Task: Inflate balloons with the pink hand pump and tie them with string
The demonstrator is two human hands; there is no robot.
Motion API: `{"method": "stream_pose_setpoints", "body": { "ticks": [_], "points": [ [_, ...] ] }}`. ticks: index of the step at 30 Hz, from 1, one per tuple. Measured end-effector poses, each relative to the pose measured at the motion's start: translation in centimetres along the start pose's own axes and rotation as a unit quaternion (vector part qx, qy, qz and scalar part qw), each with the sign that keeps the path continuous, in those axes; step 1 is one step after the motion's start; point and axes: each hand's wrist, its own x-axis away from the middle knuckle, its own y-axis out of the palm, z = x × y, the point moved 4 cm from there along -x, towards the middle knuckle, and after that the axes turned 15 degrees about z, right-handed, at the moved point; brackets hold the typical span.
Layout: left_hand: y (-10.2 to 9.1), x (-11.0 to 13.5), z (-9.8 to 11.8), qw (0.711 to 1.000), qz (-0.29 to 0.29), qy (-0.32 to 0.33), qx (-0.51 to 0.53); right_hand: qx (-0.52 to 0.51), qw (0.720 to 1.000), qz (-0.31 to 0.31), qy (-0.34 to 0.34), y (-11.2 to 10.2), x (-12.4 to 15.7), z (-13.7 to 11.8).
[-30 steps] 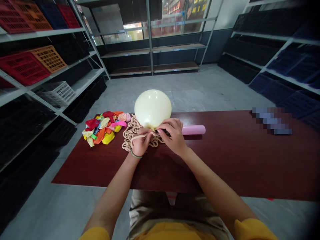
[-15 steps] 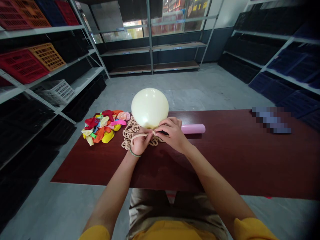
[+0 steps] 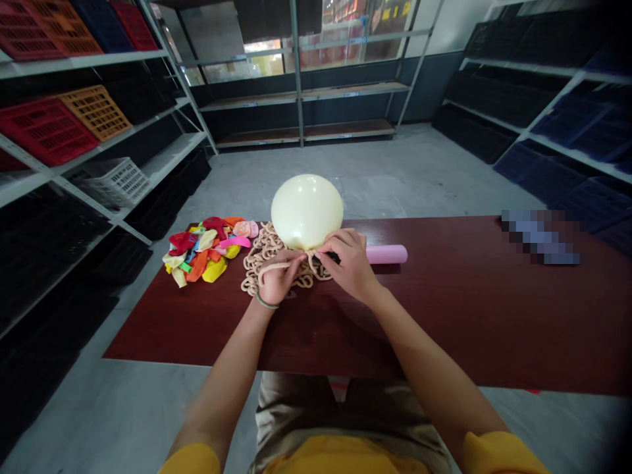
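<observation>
A pale yellow inflated balloon [image 3: 307, 209] rests at the table's far edge, its neck toward me. Beige rope [image 3: 259, 253] lies in a heap of loops under and left of it, and a length of it is wound about the balloon's neck. My left hand [image 3: 280, 276] pinches the rope left of the neck, with a strand running over the palm. On the other side, the thumb and fingers of my right hand [image 3: 349, 260] are closed on the rope by the knot. Behind that hand lies a pink-purple cylinder [image 3: 388, 255], partly hidden.
Many-coloured deflated balloons [image 3: 207, 250] are piled on the dark red table [image 3: 444, 316] at the left. A blurred-out object [image 3: 540, 237] lies at its far right. Shelves with crates [image 3: 44, 128] stand left and right, and a metal rack [image 3: 301, 99] stands at the back.
The balloon has shifted slightly to the right. My hands have drawn a little apart at its neck, and the rope around it shows more plainly.
</observation>
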Motion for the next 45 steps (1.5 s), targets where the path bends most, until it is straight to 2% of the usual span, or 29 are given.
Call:
{"method": "stream_pose_setpoints", "body": {
  "ticks": [5,12,16,24,31,40,45],
  "points": [
    [-0.1,-0.4,0.1,1.000,0.009,-0.027,-0.007,0.062,0.997,0.025,-0.035,0.1,0.2,0.1],
    [0.7,-1.3,0.1,0.997,-0.022,-0.057,-0.048,0.125,0.989,0.050,-0.060,1.1,0.9,1.1],
    [1.0,-0.8,0.0,0.994,-0.048,-0.089,-0.033,0.093,0.992,0.014,-0.085,1.4,1.3,1.2],
    [1.0,-0.5,-0.5,0.993,-0.058,-0.096,-0.024,0.094,0.994,-0.028,-0.049,1.5,1.8,1.4],
    [1.0,-0.6,-0.2,0.992,-0.056,-0.110,-0.011,0.150,0.981,-0.047,-0.114,1.7,1.7,1.1],
    [1.0,-0.6,-0.1,0.993,-0.058,-0.106,-0.018,0.148,0.974,-0.024,-0.172,1.5,1.8,0.6],
    [1.0,-0.6,-0.6,0.992,-0.050,-0.118,-0.020,0.155,0.969,0.012,-0.193,0.9,1.6,0.9]
  ]
}}
